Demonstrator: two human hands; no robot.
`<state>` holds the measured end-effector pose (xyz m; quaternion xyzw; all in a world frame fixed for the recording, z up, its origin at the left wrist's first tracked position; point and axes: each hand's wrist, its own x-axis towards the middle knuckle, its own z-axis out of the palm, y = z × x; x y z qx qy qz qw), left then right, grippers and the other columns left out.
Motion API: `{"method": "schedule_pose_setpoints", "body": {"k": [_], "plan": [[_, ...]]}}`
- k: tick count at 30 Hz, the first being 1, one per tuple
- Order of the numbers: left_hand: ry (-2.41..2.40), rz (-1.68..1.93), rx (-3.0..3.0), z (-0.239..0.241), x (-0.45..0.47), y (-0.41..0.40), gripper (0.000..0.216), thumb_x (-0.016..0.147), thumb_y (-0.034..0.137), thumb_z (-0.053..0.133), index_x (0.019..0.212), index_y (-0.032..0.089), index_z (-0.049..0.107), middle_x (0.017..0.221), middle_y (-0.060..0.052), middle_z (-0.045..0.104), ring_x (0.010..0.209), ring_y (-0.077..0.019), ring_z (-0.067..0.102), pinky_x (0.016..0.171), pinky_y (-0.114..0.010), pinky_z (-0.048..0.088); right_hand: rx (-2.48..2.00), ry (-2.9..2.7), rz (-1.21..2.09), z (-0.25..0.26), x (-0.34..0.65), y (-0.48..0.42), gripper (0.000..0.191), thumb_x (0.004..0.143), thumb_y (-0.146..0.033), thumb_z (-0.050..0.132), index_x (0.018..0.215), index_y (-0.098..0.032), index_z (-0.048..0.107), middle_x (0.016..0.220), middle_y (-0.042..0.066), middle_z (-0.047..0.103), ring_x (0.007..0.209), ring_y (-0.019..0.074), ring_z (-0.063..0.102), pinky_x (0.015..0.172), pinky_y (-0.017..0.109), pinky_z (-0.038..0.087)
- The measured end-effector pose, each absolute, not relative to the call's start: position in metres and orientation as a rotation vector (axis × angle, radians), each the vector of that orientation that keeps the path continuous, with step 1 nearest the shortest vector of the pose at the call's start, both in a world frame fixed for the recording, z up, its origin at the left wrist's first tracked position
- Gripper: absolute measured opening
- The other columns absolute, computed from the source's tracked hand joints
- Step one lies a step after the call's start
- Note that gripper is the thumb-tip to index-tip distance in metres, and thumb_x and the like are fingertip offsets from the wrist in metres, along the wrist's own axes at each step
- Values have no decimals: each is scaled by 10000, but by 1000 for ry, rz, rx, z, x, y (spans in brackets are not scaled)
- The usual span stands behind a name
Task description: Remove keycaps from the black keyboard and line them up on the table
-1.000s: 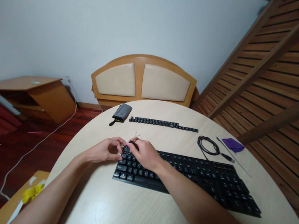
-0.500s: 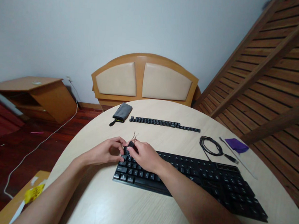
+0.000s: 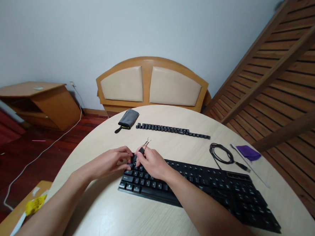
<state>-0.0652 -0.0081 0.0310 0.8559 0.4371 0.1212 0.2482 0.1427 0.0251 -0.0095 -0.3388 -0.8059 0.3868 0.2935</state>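
A black keyboard [image 3: 209,185] lies across the round table [image 3: 109,214]. My right hand [image 3: 152,163] rests over its upper left corner and pinches a small wire keycap puller [image 3: 144,146], whose metal prongs stick up and away. My left hand [image 3: 112,161] is at the keyboard's left end with curled fingers, their tips touching the corner keys. Whether it holds a keycap I cannot make out. A row of removed black keycaps [image 3: 172,130] is lined up farther back on the table.
A grey pouch [image 3: 127,119] lies left of the keycap row. A coiled black cable [image 3: 222,154], a thin rod and a purple cloth [image 3: 247,152] sit at the right. A padded wooden headboard [image 3: 151,83] stands behind the table, slatted wooden frames at right, a white cord on the floor.
The puller in my right hand has tilted, its prongs now raised and pointing up to the right. My left fingertips have shifted slightly down onto the keyboard's corner.
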Motion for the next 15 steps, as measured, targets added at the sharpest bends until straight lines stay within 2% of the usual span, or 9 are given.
{"method": "schedule_pose_setpoints", "body": {"k": [9, 15], "plan": [[1200, 239, 2479, 30, -65, -8, 237, 943, 374, 507, 927, 206, 673, 939, -57, 651, 828, -185, 624, 756, -268, 470, -899, -2097, 1086, -10, 142, 25, 176, 975, -247, 417, 975, -200, 587, 698, -10, 709, 750, 153, 673, 752, 253, 460], [1215, 309, 2477, 35, -64, -10, 251, 940, 394, 504, 955, 208, 671, 947, -49, 686, 821, -177, 641, 732, -266, 490, -930, -1903, 1207, -11, 141, 30, 131, 962, -198, 395, 920, -191, 519, 646, -19, 677, 649, 129, 654, 690, 230, 478]]}}
